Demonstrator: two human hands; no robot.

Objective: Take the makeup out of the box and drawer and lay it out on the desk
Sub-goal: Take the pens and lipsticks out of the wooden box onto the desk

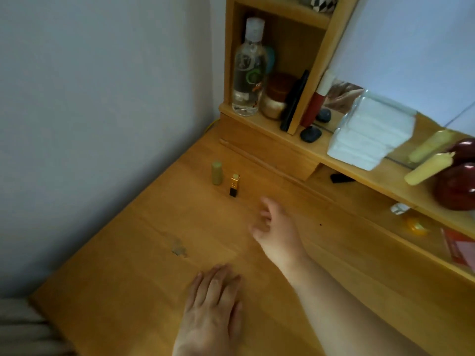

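progress: early, by the look of it. two makeup items stand upright on the worktop (154, 253), close side by side and near the shelf unit: a small green bottle (216, 173) and, just right of it, a black-and-gold lipstick (234, 185). no box is in view; the drawer (270, 156) under the shelf looks closed. much seems left to bring out.

hands: left hand (213, 301) lies flat on the worktop, fingers straight, holding nothing. right hand (272, 224) hovers just short of the lipstick, fingers loosely curled, nothing in it as far as can be seen.

surface: light wood, with a dull smudge (179, 249) left of centre.

room: pale wall (102, 98) at left; a shelf nook holding a clear bottle (248, 70) and a brown jar (277, 96); a mirror (411, 47); a stack of white pads (370, 134); yellow candles (428, 168) in dark red holders at far right.
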